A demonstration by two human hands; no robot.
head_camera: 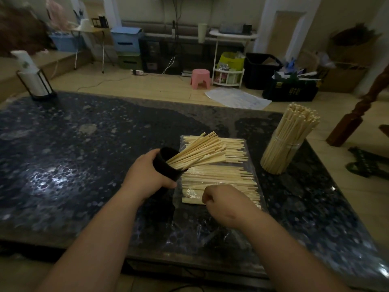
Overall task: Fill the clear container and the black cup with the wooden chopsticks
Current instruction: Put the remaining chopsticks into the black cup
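My left hand (147,175) grips the black cup (166,165), tilted with its mouth toward the right. A bundle of wooden chopsticks (200,150) sticks out of the cup. Loose chopsticks (219,178) lie in flat rows on clear plastic wrap just right of the cup. My right hand (225,204) rests on the near end of that pile with its fingers curled under; whether it pinches any sticks is hidden. The clear container (282,152) stands upright at the right, packed full of chopsticks.
The dark speckled table (84,154) has crumpled clear plastic (200,234) near its front edge. A paper-towel roll on a black stand (34,81) stands at the far left corner. A wooden post (357,114) is beyond the right edge.
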